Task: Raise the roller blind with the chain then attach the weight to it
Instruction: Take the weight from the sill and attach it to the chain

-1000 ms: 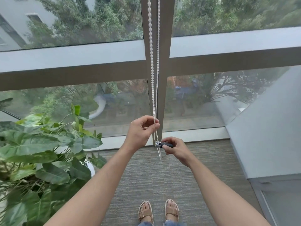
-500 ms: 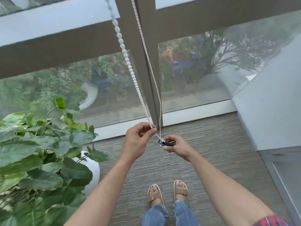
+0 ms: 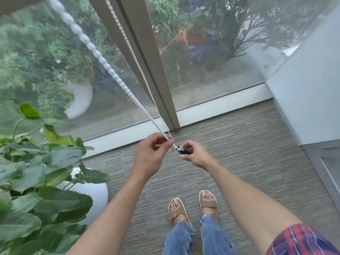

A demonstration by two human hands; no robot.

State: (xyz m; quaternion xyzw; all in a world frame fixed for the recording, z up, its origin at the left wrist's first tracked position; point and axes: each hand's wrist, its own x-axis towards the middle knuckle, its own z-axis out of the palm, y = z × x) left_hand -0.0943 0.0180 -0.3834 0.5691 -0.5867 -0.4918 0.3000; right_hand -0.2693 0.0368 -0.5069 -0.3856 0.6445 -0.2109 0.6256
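Pinching the bead chain [image 3: 117, 78] just above its low end, the left hand [image 3: 152, 155] held it taut. Just right, the right hand [image 3: 196, 155] gripped the small dark weight [image 3: 183, 151] touching that end. Judged light, limp and slippery; best held close to the clip.

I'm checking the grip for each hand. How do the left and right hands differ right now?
The left hand pinches the white bead chain; the right hand holds the small dark weight. The left sits slightly higher than the right. Both grip with curled fingers, close together.
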